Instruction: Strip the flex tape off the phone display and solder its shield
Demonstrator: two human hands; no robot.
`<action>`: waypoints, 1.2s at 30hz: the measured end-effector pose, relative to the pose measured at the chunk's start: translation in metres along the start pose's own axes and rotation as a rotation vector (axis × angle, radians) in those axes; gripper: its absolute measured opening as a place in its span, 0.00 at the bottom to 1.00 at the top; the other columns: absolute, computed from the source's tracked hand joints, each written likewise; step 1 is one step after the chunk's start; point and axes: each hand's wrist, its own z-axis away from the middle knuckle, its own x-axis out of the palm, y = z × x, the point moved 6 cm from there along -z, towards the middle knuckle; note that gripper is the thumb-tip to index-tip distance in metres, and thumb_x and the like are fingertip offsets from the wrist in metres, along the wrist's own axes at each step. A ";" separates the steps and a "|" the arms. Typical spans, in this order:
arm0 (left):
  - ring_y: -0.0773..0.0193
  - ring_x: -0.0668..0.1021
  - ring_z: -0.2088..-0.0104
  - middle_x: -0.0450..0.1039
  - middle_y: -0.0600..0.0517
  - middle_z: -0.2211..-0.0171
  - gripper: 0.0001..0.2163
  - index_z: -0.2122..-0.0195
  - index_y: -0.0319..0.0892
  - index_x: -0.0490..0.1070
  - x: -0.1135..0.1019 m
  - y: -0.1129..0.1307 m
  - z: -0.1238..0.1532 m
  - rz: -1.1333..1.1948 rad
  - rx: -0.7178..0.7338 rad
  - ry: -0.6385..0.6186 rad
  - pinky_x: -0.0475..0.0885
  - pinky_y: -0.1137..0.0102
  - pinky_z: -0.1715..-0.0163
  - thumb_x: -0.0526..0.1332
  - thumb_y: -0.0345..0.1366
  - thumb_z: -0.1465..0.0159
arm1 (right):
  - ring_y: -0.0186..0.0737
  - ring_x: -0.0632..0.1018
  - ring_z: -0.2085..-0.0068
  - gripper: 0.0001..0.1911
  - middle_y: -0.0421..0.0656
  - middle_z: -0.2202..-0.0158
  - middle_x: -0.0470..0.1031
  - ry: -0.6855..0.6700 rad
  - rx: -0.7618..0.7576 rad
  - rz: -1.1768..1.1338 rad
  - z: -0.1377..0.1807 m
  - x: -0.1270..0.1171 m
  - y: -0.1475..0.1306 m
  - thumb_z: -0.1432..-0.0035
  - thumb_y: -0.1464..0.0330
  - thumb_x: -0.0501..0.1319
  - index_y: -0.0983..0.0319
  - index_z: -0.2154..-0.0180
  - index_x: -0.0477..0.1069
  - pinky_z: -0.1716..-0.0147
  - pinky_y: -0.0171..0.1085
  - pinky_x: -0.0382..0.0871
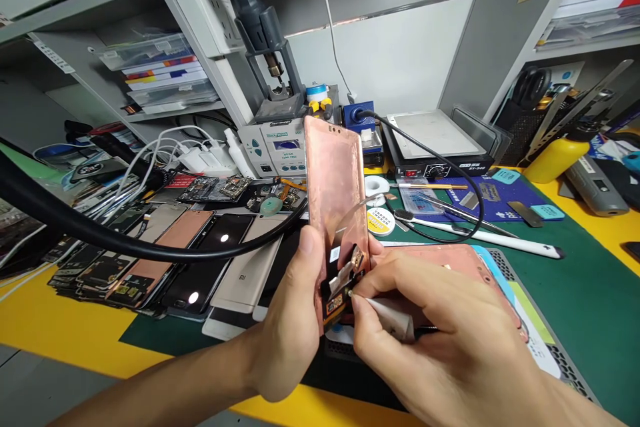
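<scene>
My left hand [290, 320] is closed around the edge of a copper-pink phone screen assembly [336, 177], which stands nearly upright with its inner side towards me. A flex cable and small dark parts show at its lower end. My right hand [440, 327] pinches a folded greyish-white piece, like a wipe [393, 317], against that lower end; its exact kind is unclear. Beneath and behind my right hand lies another copper-pink phone part [450, 255], partly covered by the hand.
A black hose [165, 250] arcs across the left foreground. Several phones and screens [245, 273] lie at left. Behind stand a soldering station [280, 150] and a heating plate [435, 140]. A white brush [515, 243] rests on the green mat [590, 287] at right, near a yellow bottle [555, 157].
</scene>
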 end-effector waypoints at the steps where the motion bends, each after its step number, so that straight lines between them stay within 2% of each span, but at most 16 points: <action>1: 0.42 0.73 0.34 0.83 0.44 0.48 0.33 0.44 0.41 0.78 -0.001 -0.001 0.001 -0.004 -0.002 -0.001 0.65 0.53 0.32 0.50 0.63 0.30 | 0.30 0.68 0.77 0.10 0.37 0.75 0.69 0.003 -0.001 -0.002 0.000 0.000 0.001 0.39 0.79 0.58 0.62 0.71 0.73 0.76 0.34 0.63; 7: 0.42 0.67 0.30 0.80 0.45 0.43 0.35 0.46 0.40 0.79 -0.014 -0.006 0.005 -0.040 -0.002 0.070 0.61 0.55 0.30 0.49 0.65 0.31 | 0.31 0.69 0.75 0.09 0.37 0.75 0.69 0.011 -0.030 0.008 0.001 0.000 -0.001 0.40 0.79 0.59 0.62 0.69 0.74 0.75 0.35 0.63; 11: 0.42 0.66 0.29 0.79 0.45 0.42 0.35 0.46 0.40 0.79 -0.011 -0.007 0.004 -0.035 0.003 0.025 0.59 0.55 0.29 0.50 0.66 0.31 | 0.30 0.67 0.76 0.10 0.37 0.75 0.68 0.004 -0.033 0.021 0.001 -0.001 -0.004 0.41 0.80 0.59 0.62 0.71 0.73 0.76 0.34 0.62; 17: 0.41 0.68 0.31 0.80 0.45 0.44 0.35 0.47 0.42 0.79 -0.014 -0.009 0.005 -0.035 -0.030 0.076 0.62 0.55 0.30 0.52 0.67 0.34 | 0.30 0.68 0.76 0.11 0.37 0.75 0.68 0.011 -0.018 0.011 -0.001 -0.001 -0.001 0.38 0.79 0.58 0.62 0.69 0.74 0.76 0.34 0.63; 24: 0.44 0.69 0.32 0.80 0.46 0.43 0.34 0.45 0.41 0.78 -0.009 -0.003 0.003 -0.032 0.016 0.028 0.61 0.58 0.30 0.49 0.65 0.30 | 0.30 0.68 0.76 0.10 0.36 0.75 0.68 -0.007 -0.024 0.005 -0.002 0.000 -0.005 0.42 0.79 0.59 0.61 0.71 0.72 0.76 0.34 0.62; 29: 0.44 0.73 0.34 0.83 0.45 0.47 0.34 0.45 0.40 0.78 -0.004 -0.002 0.001 -0.036 0.016 -0.001 0.60 0.56 0.30 0.48 0.64 0.30 | 0.31 0.69 0.76 0.10 0.37 0.75 0.69 0.006 -0.008 -0.005 -0.003 0.000 -0.003 0.39 0.79 0.58 0.63 0.69 0.74 0.76 0.34 0.64; 36: 0.44 0.68 0.31 0.81 0.46 0.44 0.34 0.46 0.40 0.79 -0.007 -0.003 0.002 -0.040 0.015 0.012 0.58 0.56 0.29 0.48 0.64 0.30 | 0.31 0.68 0.76 0.09 0.37 0.75 0.70 0.031 -0.045 -0.001 -0.001 -0.001 -0.001 0.40 0.80 0.60 0.63 0.67 0.76 0.75 0.34 0.63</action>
